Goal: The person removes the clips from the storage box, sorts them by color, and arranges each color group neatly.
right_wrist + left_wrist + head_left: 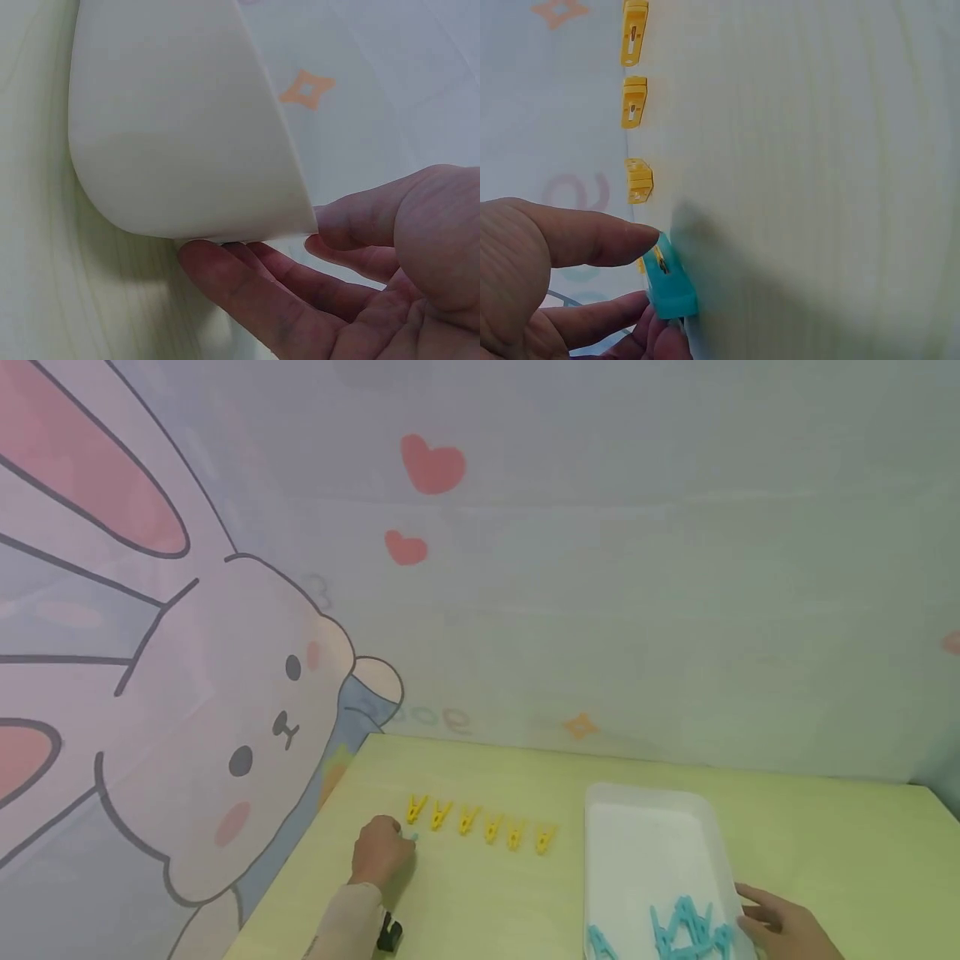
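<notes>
Left hand pinched a small teal plastic clothespin between thumb and fingers, at the left end of a row of six yellow plastic clothespins on the pale green tabletop. Right hand, fingers extended and relaxed, touched the near right edge of the white rectangular plastic tray, gripping nothing. More teal clothespins lay in the tray.

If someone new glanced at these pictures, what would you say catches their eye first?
Probably the row of yellow clothespins lined up on the pale green table, with the left hand at the row's left end pinching a teal clothespin. Next, the white tray to the right, holding teal clothespins at its near end, the right hand touching its edge.
</notes>
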`<action>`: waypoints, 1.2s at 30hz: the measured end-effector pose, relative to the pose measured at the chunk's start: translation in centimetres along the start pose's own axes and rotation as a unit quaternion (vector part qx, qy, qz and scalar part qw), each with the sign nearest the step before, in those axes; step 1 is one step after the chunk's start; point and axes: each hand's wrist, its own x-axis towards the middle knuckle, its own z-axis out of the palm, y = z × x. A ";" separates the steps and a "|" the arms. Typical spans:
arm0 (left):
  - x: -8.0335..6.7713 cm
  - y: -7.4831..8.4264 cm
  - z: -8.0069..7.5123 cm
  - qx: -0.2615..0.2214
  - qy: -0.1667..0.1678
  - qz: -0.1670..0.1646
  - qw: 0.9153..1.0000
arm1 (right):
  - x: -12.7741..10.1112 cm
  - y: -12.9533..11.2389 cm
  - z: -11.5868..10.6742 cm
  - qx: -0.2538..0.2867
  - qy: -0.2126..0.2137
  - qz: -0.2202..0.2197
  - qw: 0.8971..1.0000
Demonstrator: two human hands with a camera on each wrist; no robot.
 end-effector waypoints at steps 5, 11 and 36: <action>-0.2 0.2 -0.6 0.017 0.002 -0.006 1.000 | 0.0 -0.6 0.0 0.002 -0.004 -0.002 1.000; 0.0 1.0 -0.5 0.030 0.017 0.007 0.999 | -0.2 -0.8 0.1 0.025 0.004 0.002 1.000; -7.7 13.0 4.1 0.012 -0.070 0.380 0.922 | -0.5 -0.1 0.4 0.009 0.006 0.006 1.000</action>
